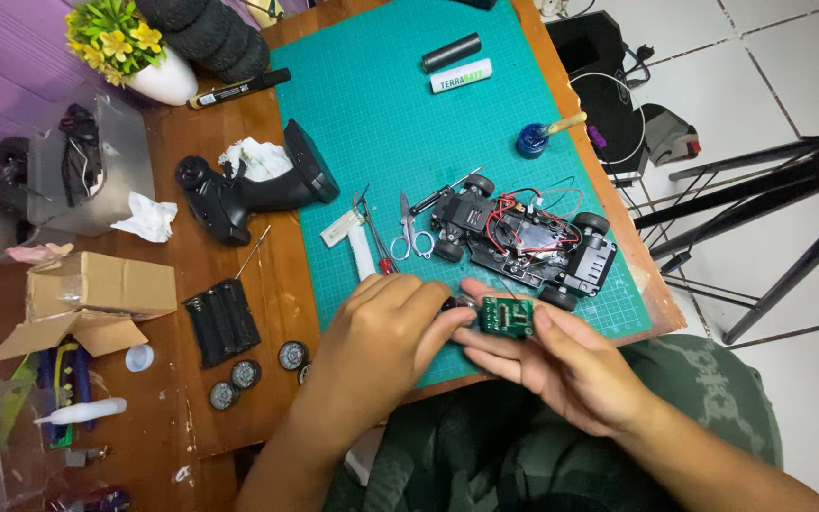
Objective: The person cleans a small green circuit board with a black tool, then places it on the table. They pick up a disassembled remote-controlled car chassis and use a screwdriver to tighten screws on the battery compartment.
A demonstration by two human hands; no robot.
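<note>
Two hands meet over the near edge of the surface: the right hand cradles a small green circuit board, fingers curled; the left hand pinches its end.

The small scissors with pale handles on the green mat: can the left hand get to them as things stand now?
Probably yes, but not freely. The small scissors lie uncovered on the green cutting mat, just beyond the left hand. That hand's grip is busy at the small green circuit board, also held by the right hand.

Matt green circuit board; matt teal rubbery cutting mat; worn wood table; brown cardboard box.
</note>
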